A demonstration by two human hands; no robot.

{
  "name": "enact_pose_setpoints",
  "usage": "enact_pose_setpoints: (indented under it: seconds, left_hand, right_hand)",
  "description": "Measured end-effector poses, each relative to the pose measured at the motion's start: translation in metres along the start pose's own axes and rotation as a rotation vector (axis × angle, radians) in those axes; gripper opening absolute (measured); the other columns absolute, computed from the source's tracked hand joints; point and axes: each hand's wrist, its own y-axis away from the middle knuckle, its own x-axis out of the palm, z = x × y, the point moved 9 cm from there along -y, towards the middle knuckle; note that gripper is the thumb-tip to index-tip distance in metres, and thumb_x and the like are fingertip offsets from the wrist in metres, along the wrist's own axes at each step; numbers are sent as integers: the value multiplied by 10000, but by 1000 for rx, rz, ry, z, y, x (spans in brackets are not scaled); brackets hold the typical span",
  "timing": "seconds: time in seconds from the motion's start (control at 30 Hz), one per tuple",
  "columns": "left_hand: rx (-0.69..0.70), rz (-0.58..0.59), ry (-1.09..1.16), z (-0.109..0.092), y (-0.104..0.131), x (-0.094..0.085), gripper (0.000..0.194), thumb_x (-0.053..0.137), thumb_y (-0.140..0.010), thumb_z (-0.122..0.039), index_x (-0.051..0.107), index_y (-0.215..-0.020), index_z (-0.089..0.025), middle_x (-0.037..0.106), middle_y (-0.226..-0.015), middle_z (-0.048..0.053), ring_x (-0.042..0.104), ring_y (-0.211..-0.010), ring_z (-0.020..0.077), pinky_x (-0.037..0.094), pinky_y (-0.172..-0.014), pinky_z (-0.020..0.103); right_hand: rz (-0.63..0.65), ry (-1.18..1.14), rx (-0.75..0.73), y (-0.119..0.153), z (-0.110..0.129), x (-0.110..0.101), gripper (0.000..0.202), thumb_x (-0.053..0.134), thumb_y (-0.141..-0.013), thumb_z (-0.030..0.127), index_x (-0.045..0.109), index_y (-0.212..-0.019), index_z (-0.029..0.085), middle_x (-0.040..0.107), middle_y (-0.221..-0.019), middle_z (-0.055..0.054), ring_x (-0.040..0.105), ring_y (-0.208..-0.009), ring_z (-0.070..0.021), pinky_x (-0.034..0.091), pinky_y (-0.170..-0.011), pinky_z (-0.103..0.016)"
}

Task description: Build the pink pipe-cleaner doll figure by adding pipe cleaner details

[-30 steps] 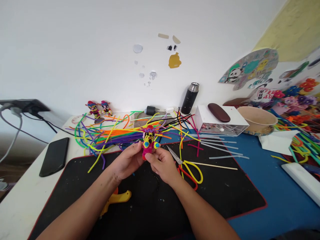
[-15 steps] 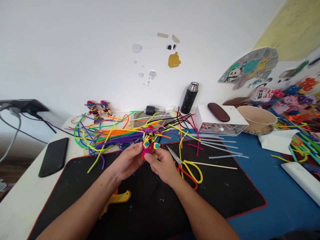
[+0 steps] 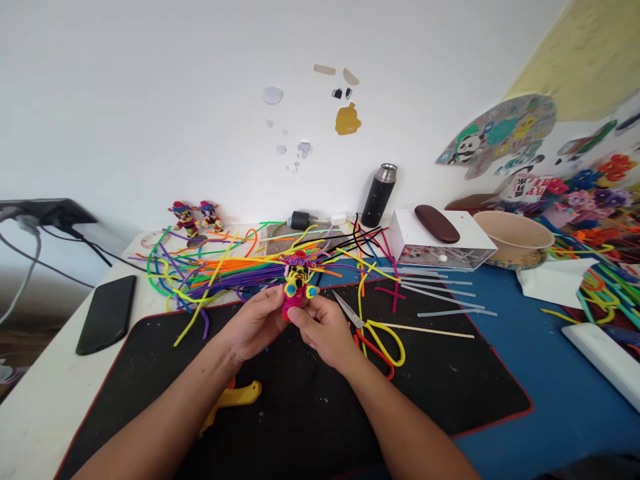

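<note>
A small pipe-cleaner doll (image 3: 299,279) with a magenta body, yellow face and blue-tipped arms is held upright between both hands. My left hand (image 3: 264,321) grips it from the left side, fingers behind it. My right hand (image 3: 320,327) pinches the lower body, its thumb across the front. Right of the hands, scissors (image 3: 373,330) with yellow and red handles lie partly open on the black mat (image 3: 430,373). Behind the doll spreads a pile of colored pipe cleaners (image 3: 225,275). A yellow tool (image 3: 240,395) lies partly hidden beside my left forearm.
Two similar dolls (image 3: 197,219) stand by the wall at left, behind a black phone (image 3: 107,315). A black flask (image 3: 380,195), a white box (image 3: 450,230) with a maroon case and a beige bowl (image 3: 513,233) stand at the back right. A thin stick (image 3: 430,331) lies near the scissors.
</note>
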Motion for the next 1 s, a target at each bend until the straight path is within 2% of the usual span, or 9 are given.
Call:
enact_pose_setpoints:
  seconds: [0.17, 0.43, 1.0]
  left_hand:
    - [4, -2, 19, 0, 0, -3, 292, 911, -830, -424, 837, -922, -157, 821, -887, 77, 757, -875, 236, 578, -914, 342]
    - [-2, 28, 24, 0, 0, 1, 347, 841, -893, -495, 847, -1034, -178, 849, -1056, 104, 758, -1125, 310, 529, -1078, 414]
    - [-9, 17, 22, 2, 0, 0, 318, 911, -824, -420, 860, -1015, -171, 852, -1021, 107, 772, -1079, 310, 547, -1059, 412]
  right_hand:
    - [-3, -1, -4, 0, -2, -1, 463, 807, -861, 627, 633, -855, 198, 387, -545, 113, 306, -428, -66, 232, -413, -228]
    - [-3, 22, -19, -1, 0, -1, 436, 798, -883, 604, 637, -861, 200, 380, -555, 110, 286, -440, -69, 202, -430, -239]
    - [-7, 78, -19, 1, 0, -1, 431, 775, -892, 612, 650, -867, 200, 370, -554, 106, 295, -459, -83, 207, -449, -251]
